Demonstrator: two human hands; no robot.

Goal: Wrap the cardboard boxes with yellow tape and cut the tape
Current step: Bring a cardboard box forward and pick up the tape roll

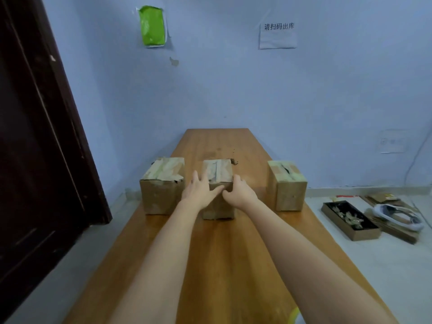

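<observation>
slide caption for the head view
Both hands touch the middle cardboard box of three on a wooden table.
</observation>
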